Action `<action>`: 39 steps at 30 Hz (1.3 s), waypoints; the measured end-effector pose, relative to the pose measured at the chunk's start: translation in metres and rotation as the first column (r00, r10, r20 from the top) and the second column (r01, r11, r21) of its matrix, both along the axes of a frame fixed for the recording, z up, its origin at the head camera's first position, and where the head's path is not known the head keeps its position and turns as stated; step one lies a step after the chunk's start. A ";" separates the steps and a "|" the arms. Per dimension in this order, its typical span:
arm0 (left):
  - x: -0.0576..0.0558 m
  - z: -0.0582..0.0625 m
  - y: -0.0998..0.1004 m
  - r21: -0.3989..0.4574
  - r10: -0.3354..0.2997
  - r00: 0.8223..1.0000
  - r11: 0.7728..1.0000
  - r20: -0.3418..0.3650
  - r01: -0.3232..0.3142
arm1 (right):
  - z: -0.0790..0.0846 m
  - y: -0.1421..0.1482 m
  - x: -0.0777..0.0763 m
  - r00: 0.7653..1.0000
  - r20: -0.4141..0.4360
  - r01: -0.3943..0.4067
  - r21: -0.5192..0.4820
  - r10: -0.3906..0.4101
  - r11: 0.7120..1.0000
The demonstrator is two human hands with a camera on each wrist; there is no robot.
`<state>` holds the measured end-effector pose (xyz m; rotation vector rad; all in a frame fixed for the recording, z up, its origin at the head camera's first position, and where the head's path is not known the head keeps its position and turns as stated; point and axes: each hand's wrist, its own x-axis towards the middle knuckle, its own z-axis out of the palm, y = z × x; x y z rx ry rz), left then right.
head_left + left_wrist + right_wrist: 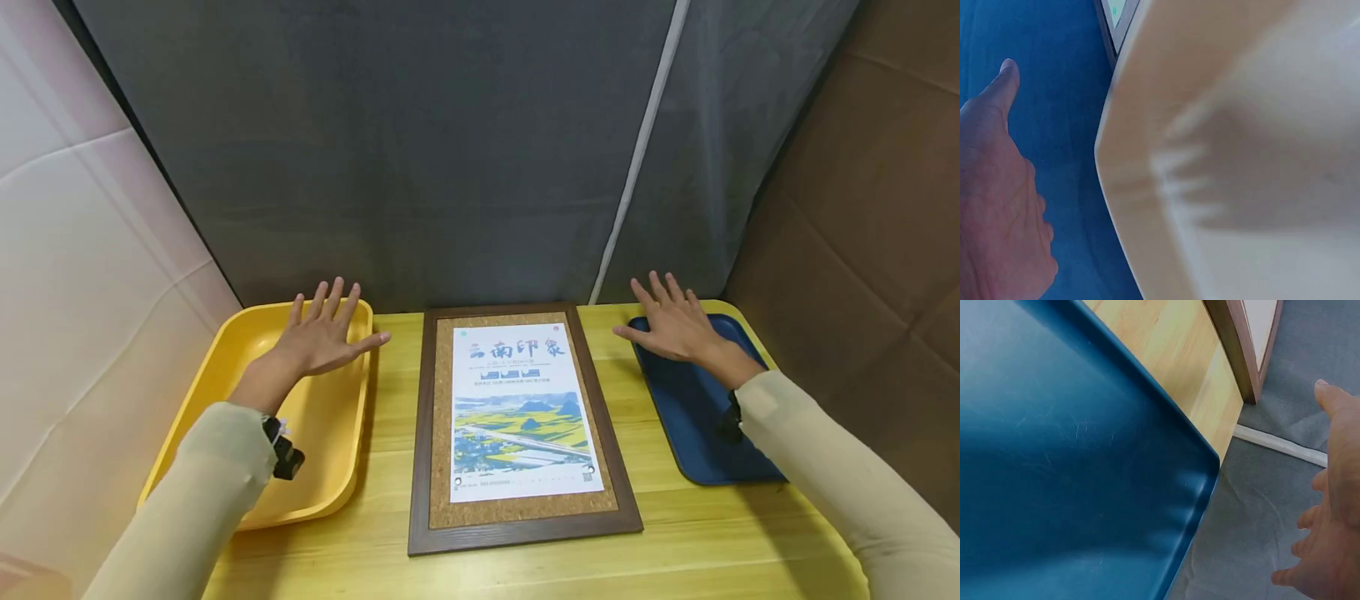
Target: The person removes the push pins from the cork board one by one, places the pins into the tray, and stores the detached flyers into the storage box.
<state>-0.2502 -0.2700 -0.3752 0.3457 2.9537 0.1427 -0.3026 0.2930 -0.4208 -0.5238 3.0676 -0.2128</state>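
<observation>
My left hand is held over the yellow bin, fingers straight and spread, with nothing in it. Its shadow falls inside the bin in the left wrist view. Over the far end of the blue tray my right hand hovers with its fingers fanned out, also holding nothing. Between the hands a brown-framed cork board lies on the table. A printed poster with a landscape picture covers most of its cork, and small round pins show at its lower corners.
The wooden table ends at a dark grey curtain with a pale vertical strip. A whitish cloth wall stands close on the left, a brown one on the right.
</observation>
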 end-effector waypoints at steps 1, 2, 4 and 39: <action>0.000 0.000 0.002 -0.003 -0.006 1.000 1.000 -0.004 0.006 | -0.001 -0.001 0.000 1.000 -0.001 -0.003 0.000 0.003 1.000; 0.000 0.000 0.004 -0.006 -0.012 1.000 1.000 -0.009 0.012 | -0.001 -0.002 0.000 1.000 -0.001 -0.005 0.001 0.005 1.000; 0.000 0.000 0.009 -0.011 -0.023 1.000 1.000 -0.014 0.023 | -0.002 -0.005 0.000 1.000 -0.002 -0.010 0.002 0.010 1.000; 0.025 0.006 0.086 -0.002 -0.204 0.975 0.979 -0.082 0.205 | -0.014 -0.059 0.006 0.988 -0.020 -0.155 -0.021 0.154 0.988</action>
